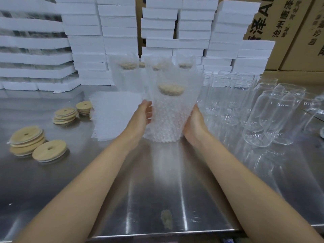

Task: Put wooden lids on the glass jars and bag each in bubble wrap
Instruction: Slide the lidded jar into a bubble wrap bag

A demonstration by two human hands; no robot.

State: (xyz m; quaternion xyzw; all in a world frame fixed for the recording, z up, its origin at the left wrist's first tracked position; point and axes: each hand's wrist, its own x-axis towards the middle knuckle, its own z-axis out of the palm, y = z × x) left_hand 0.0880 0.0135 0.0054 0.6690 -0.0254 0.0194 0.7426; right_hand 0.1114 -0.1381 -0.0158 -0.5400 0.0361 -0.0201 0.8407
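Standing upright on the steel desk point(157, 181), mid-scene, a jar point(168, 120) sits inside a bubble-wrap bag point(177, 81) whose open top rises above its wooden lid point(171, 89). The left hand point(145, 114) cups the bag's left side with fingers curved onto the wrap. The right hand point(194, 121) presses against the right side, its fingers wrapping out of sight behind the bag.

Flat spare bags point(115, 113) lie just left of the jar. Further left, loose lids point(50, 150) sit in low stacks. Bagged jars point(128, 72) stand just behind the held one. Bare jars point(228, 99) crowd the right side, the far ones upright, the rightmost ones tilted or lying. White foam boxes point(119, 23) are piled along the far edge, with cartons point(289, 32) at far right.
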